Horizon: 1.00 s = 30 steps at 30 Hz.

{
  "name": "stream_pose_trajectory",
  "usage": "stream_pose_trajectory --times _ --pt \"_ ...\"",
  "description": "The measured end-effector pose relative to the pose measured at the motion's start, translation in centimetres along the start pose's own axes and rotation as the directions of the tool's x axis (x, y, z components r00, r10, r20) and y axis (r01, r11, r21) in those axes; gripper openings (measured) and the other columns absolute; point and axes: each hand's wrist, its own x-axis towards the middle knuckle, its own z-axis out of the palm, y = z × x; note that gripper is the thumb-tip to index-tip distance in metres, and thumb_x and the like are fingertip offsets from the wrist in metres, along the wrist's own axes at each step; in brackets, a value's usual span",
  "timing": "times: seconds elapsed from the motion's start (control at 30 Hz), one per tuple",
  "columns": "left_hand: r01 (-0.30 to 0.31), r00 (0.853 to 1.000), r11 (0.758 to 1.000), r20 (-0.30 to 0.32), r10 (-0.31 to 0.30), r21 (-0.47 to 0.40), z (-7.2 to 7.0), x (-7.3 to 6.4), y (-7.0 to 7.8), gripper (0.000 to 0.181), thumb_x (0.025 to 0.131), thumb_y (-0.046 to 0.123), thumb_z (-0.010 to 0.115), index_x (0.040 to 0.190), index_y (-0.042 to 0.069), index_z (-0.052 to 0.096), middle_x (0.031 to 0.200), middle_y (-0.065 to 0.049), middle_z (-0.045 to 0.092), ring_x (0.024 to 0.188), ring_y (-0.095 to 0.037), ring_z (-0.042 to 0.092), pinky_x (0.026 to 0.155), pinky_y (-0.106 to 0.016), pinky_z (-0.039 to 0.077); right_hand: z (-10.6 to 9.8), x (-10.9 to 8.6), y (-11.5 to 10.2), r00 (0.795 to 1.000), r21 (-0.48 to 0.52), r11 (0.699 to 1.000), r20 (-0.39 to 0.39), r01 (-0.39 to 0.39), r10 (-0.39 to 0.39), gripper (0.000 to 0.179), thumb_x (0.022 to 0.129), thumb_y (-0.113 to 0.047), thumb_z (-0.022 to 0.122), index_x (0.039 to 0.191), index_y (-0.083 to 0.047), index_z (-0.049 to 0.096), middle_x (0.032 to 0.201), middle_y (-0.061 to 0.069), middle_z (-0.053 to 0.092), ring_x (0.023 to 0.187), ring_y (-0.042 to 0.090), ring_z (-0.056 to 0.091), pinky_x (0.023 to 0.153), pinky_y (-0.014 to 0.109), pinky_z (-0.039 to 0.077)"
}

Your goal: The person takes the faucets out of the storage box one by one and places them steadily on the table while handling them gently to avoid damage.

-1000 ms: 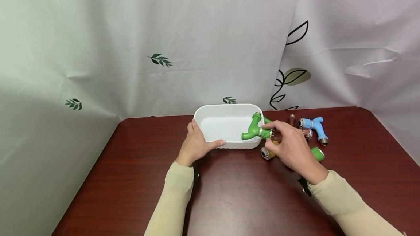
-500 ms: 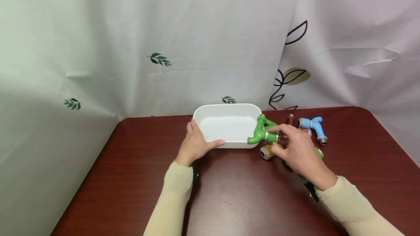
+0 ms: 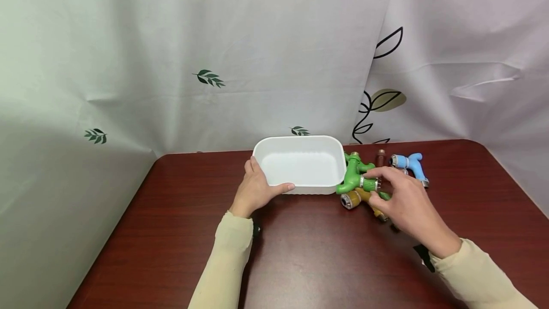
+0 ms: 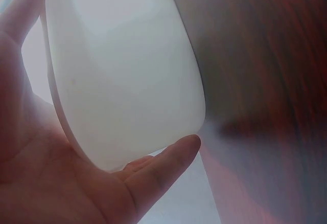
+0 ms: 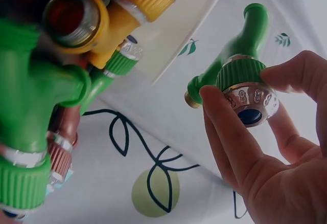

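A white oblong container (image 3: 315,190) stands near the back of the table. My left hand (image 3: 252,190) holds its left end, the thumb along the front wall and the fingers at the side; in the left wrist view the container's outer wall (image 4: 127,81) fills the palm. My right hand (image 3: 405,201) pinches a green water tap (image 3: 351,178) by its ribbed, silver-tipped end, just off the container's right end. In the right wrist view thumb and fingers meet around the ribbed collar of this tap (image 5: 240,73). Yellow and green taps lie close below it, partly covered by the hand.
Right of the container several more taps lie in a loose group: a yellow one (image 3: 351,199), a second green one (image 3: 366,167), a brown one (image 3: 380,157) and a blue one (image 3: 415,163). A pale leaf-patterned curtain (image 3: 257,61) hangs behind the dark red table (image 3: 184,232).
My right hand has carried the green tap rightward and slightly nearer, from over the container's right end to over the other taps. My left hand and the container have stayed put.
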Motion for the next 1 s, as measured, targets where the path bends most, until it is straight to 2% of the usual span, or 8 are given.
stream_pose_trajectory --times 0.2,0.43,0.67,0.87,1.0 --pt "-0.002 1.000 1.000 -0.010 0.002 -0.003 -0.1 -0.1 0.0 0.141 0.069 0.065 0.083 0.156 -0.010 0.000 0.152 -0.024 0.021 0.119 -0.041 0.053 0.094 -0.045 0.050 -0.8 -0.7 0.7 1.000 -0.020 1.000 0.003 -0.020 0.020 0.041 0.071 0.003 0.076 0.108 -0.013 0.071 0.102 0.007 0.069 0.071 0.017 0.060 0.058 0.030 0.046" --pt "-0.006 1.000 1.000 -0.023 0.006 -0.014 0.0 -0.1 0.0 0.140 0.069 0.064 0.084 0.156 -0.009 0.002 0.149 -0.024 0.025 0.112 -0.041 0.056 0.091 -0.045 0.051 -1.7 -1.7 2.0 0.999 -0.027 0.999 -0.038 -0.029 0.028 0.044 0.066 0.002 0.077 0.105 -0.019 0.071 0.107 0.004 0.073 0.071 0.009 0.060 0.060 0.019 0.041" --pt "-0.020 0.999 1.000 -0.036 0.020 -0.014 0.2 -0.1 -0.1 0.139 0.068 0.063 0.085 0.155 -0.010 0.004 0.145 -0.024 0.028 0.109 -0.041 0.058 0.092 -0.045 0.051 -2.2 -2.5 2.6 0.996 -0.049 0.995 -0.020 -0.082 0.081 0.044 0.066 0.001 0.079 0.105 -0.018 0.071 0.100 0.009 0.072 0.072 0.019 0.065 0.059 0.027 0.046" --pt "-0.021 0.999 1.000 -0.037 0.021 -0.011 0.2 -0.1 0.0 0.139 0.068 0.063 0.085 0.155 -0.009 0.005 0.144 -0.023 0.029 0.104 -0.040 0.060 0.090 -0.044 0.052 -2.5 -2.9 3.1 0.995 -0.051 0.994 -0.015 -0.096 0.095 0.045 0.065 0.001 0.081 0.105 -0.018 0.072 0.101 0.010 0.073 0.073 0.012 0.068 0.060 0.020 0.046" --pt "-0.010 0.999 1.000 -0.031 0.010 -0.008 0.1 -0.1 0.0 0.140 0.068 0.064 0.084 0.155 -0.009 0.004 0.147 -0.023 0.027 0.105 -0.040 0.059 0.089 -0.044 0.052 -2.7 -3.3 3.5 0.994 -0.045 0.994 -0.017 -0.104 0.104 0.046 0.065 0.000 0.081 0.106 -0.018 0.072 0.100 0.010 0.072 0.070 0.010 0.065 0.058 0.020 0.043"
